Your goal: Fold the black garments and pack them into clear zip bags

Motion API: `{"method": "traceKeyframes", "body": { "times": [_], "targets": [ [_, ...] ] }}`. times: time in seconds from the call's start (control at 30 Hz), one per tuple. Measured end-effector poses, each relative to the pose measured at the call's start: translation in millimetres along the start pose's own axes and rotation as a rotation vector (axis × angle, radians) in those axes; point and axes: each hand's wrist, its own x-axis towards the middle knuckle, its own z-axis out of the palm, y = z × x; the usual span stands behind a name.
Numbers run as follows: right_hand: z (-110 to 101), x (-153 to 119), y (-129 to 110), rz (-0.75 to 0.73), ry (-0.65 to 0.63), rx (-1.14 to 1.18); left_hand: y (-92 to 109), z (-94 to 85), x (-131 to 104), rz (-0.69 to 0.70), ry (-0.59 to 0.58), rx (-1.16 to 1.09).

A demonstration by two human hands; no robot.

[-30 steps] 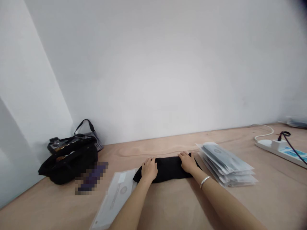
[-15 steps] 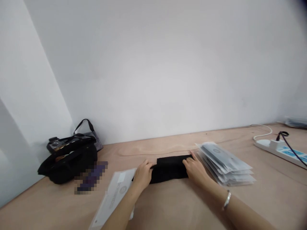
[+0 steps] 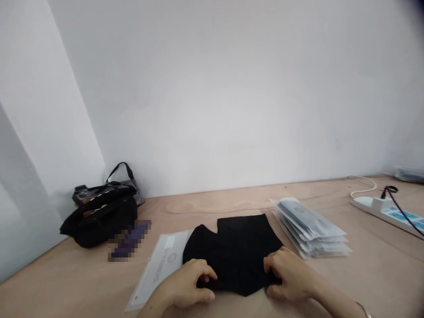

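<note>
A piece of black cloth lies spread flat on the wooden table, with a notch in its far left edge. My left hand has curled fingers on the near left corner, the thumb standing a little apart. At the near right edge, the bent fingers and thumb of my right hand close around the cloth. Partly under the cloth's left side lies a translucent printed plastic bag. Just to the right is a stack of similar filled bags.
A black bag with things inside stands at the left by the wall, a striped bag behind it. A blurred purple item lies in front. On the right is a white power strip with cables.
The folded black cloth has been opened out toward me and now covers far more table. Both hands have moved nearer with its near edge.
</note>
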Motion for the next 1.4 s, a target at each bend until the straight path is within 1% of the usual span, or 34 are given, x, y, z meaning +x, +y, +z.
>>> {"method": "traceKeyframes", "body": {
  "times": [0.03, 0.07, 0.13, 0.2, 0.23, 0.27, 0.37, 0.47, 0.57, 0.77, 1.0, 1.07, 1.1, 1.2, 1.27, 1.3, 1.33, 1.4],
  "targets": [
    [-2.1, 2.5, -0.4, 0.008, -0.005, 0.036, 2.0, -1.3, 3.7, 0.024, 0.004, -0.015],
    [-3.7, 6.2, -1.2, 0.019, 0.003, 0.068, 3.9, -1.6, 8.9, 0.047, 0.033, -0.025],
    [-4.0, 17.4, -4.1, 0.045, 0.057, 0.104, 6.3, 1.9, 22.5, 0.072, 0.139, -0.013],
    [1.4, 31.3, -7.6, 0.062, 0.123, 0.100, 5.3, 11.6, 37.7, 0.036, 0.225, 0.055],
    [6.1, 38.3, -9.2, 0.065, 0.133, 0.088, 3.4, 18.2, 44.6, -0.005, 0.238, 0.103],
    [11.8, 44.7, -10.5, 0.069, 0.121, 0.077, 1.0, 25.4, 50.4, -0.052, 0.236, 0.151],
    [29.9, 57.7, -12.0, 0.094, 0.017, 0.052, -7.5, 45.2, 59.7, -0.160, 0.188, 0.245],
    [42.4, 60.9, -11.3, 0.113, -0.033, 0.046, -12.6, 55.7, 59.8, -0.182, 0.173, 0.270],
    [46.8, 59.5, -10.4, 0.113, -0.019, 0.039, -13.0, 57.4, 58.0, -0.176, 0.182, 0.273],
    [46.6, 58.9, -9.2, 0.119, -0.017, 0.037, -11.2, 55.9, 57.3, -0.181, 0.180, 0.263],
    [50.6, 58.7, -7.5, 0.113, 0.001, 0.051, -15.2, 58.5, 59.1, -0.168, 0.190, 0.252],
    [48.5, 60.1, -5.7, 0.127, 0.052, 0.034, -15.7, 58.8, 59.2, -0.168, 0.189, 0.250],
    [45.5, 61.3, -3.8, 0.142, 0.105, 0.003, -15.7, 58.8, 59.1, -0.169, 0.190, 0.249],
    [28.7, 66.2, 7.6, 0.250, 0.340, -0.225, -15.4, 58.6, 58.6, -0.169, 0.197, 0.242],
    [14.3, 69.1, 19.5, 0.396, 0.480, -0.427, -15.5, 58.5, 58.4, -0.168, 0.196, 0.233],
    [7.6, 70.0, 26.0, 0.485, 0.524, -0.508, -15.7, 58.5, 58.4, -0.167, 0.195, 0.230],
    [1.7, 70.6, 32.4, 0.575, 0.553, -0.567, -16.0, 58.5, 58.4, -0.167, 0.193, 0.228],
    [-7.0, 70.7, 43.4, 0.732, 0.568, -0.623, -16.7, 58.5, 58.3, -0.167, 0.192, 0.228]
  ]
}}
